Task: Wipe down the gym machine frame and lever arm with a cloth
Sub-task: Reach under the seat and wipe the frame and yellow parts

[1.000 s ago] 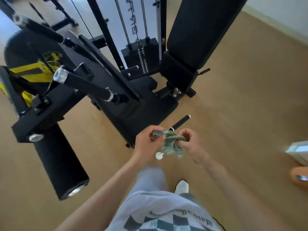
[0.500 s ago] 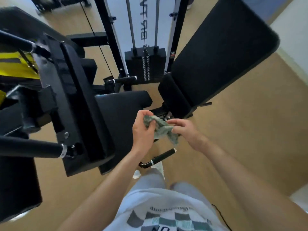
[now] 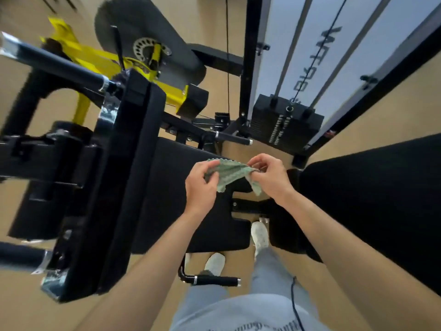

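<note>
We pinch the cloth (image 3: 226, 174) between left hand (image 3: 199, 187) and right hand (image 3: 272, 180) over the right edge of the seat (image 3: 167, 175), while what seems, through blur, to be the lever arm (image 3: 124, 187) lies to our left, its length running away from us, nearer the left hand.

cloth (image 3: 229, 174): green, scallop-edged, bunched, off the machine | machine frame (image 3: 247, 68): black, upright
</note>
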Available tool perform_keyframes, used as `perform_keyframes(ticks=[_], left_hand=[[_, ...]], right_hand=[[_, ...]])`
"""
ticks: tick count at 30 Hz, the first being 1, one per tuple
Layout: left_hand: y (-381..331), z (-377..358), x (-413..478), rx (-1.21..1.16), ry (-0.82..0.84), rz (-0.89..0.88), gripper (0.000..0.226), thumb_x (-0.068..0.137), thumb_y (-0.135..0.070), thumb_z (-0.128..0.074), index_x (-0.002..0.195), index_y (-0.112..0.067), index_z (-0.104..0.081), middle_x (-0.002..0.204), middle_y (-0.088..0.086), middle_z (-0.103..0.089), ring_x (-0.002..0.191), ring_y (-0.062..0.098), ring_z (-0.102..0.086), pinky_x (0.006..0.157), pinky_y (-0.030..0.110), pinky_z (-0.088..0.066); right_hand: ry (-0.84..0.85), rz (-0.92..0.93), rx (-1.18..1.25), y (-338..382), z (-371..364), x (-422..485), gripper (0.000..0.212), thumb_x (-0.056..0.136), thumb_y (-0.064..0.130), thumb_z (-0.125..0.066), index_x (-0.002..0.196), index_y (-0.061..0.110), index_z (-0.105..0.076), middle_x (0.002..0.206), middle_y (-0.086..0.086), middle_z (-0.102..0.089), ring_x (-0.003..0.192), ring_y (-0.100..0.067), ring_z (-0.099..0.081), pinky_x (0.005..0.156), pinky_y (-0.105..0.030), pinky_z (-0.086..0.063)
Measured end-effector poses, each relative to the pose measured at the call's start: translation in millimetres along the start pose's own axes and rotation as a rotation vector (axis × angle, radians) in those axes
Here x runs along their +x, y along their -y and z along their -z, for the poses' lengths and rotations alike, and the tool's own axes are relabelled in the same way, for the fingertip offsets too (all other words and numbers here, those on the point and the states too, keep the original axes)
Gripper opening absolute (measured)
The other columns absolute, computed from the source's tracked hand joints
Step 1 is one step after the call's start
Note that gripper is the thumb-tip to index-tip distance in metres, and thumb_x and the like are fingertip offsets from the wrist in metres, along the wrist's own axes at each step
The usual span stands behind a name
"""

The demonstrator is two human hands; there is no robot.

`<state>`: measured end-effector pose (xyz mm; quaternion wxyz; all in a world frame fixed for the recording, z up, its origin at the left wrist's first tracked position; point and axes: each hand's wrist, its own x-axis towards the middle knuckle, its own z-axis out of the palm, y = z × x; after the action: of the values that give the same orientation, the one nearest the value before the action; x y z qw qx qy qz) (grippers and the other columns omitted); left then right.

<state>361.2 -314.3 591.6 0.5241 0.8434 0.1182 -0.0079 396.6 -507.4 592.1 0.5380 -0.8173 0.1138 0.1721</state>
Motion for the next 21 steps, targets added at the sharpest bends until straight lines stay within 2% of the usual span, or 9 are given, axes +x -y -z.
perform_keyframes(ticks=[5, 8, 11, 14, 17, 19, 21], left_hand=[[11, -24, 77, 0.157, -0.068, 0.088, 0.046, 0.091, -0.007, -0.071, 0.133, -0.022, -0.061, 0.126, -0.006, -0.053, 0.115, 0.004, -0.054, 0.096, 0.010, -0.046], [36, -42, 124, 0.219, -0.093, 0.163, 0.054, 0.089, -0.004, -0.072, 0.139, -0.017, -0.056, 0.129, -0.003, -0.049, 0.116, 0.006, -0.051, 0.101, 0.020, -0.048], [66, -55, 161, 0.245, -0.139, 0.246, 0.058, 0.091, -0.003, -0.069, 0.144, -0.017, -0.051, 0.137, 0.000, -0.045, 0.118, 0.006, -0.048, 0.106, 0.024, -0.046], [96, -61, 196, 0.272, -0.211, 0.307, 0.061, 0.093, -0.007, -0.068, 0.148, -0.019, -0.046, 0.144, 0.000, -0.042, 0.128, 0.012, -0.048, 0.105, 0.020, -0.038], [123, -58, 231, 0.284, -0.298, 0.350, 0.064, 0.094, -0.010, -0.067, 0.151, -0.022, -0.041, 0.148, 0.001, -0.038, 0.134, 0.017, -0.047, 0.105, 0.024, -0.037], [139, -53, 253, 0.293, -0.369, 0.340, 0.065, 0.094, -0.011, -0.067, 0.152, -0.023, -0.039, 0.152, 0.000, -0.036, 0.136, 0.018, -0.045, 0.105, 0.025, -0.038], [155, -48, 277, 0.324, -0.440, 0.291, 0.067, 0.095, -0.012, -0.066, 0.153, -0.022, -0.036, 0.154, 0.001, -0.034, 0.137, 0.018, -0.045, 0.105, 0.030, -0.044]], right_hand=[[0.027, 0.141, -0.155, 1, -3, 93, 0.023, 0.084, -0.004, -0.067, 0.082, 0.019, -0.063, 0.088, 0.001, -0.065, 0.084, -0.017, -0.058, 0.072, -0.023, -0.044], [0.076, 0.155, -0.229, -11, -20, 153, 0.028, 0.087, -0.002, -0.065, 0.087, 0.026, -0.065, 0.100, 0.000, -0.066, 0.097, -0.018, -0.060, 0.087, -0.031, -0.050], [0.115, 0.163, -0.233, -23, -44, 203, 0.024, 0.089, -0.001, -0.066, 0.095, 0.021, -0.072, 0.104, -0.001, -0.067, 0.101, -0.018, -0.061, 0.092, -0.031, -0.051], [0.146, 0.211, -0.200, -24, -74, 251, 0.021, 0.090, 0.001, -0.068, 0.096, 0.021, -0.069, 0.103, 0.001, -0.064, 0.097, -0.014, -0.059, 0.088, -0.026, -0.048], [0.119, 0.285, -0.167, -18, -106, 297, 0.021, 0.087, -0.001, -0.068, 0.088, 0.018, -0.058, 0.099, 0.001, -0.055, 0.085, -0.010, -0.053, 0.076, -0.019, -0.042], [0.101, 0.337, -0.161, -12, -129, 325, 0.021, 0.085, -0.004, -0.069, 0.086, 0.014, -0.058, 0.099, 0.001, -0.050, 0.081, -0.005, -0.048, 0.073, -0.010, -0.041], [0.082, 0.420, -0.160, -8, -154, 353, 0.019, 0.085, -0.005, -0.069, 0.089, 0.011, -0.061, 0.099, 0.001, -0.052, 0.083, -0.008, -0.050, 0.073, -0.006, -0.041]])
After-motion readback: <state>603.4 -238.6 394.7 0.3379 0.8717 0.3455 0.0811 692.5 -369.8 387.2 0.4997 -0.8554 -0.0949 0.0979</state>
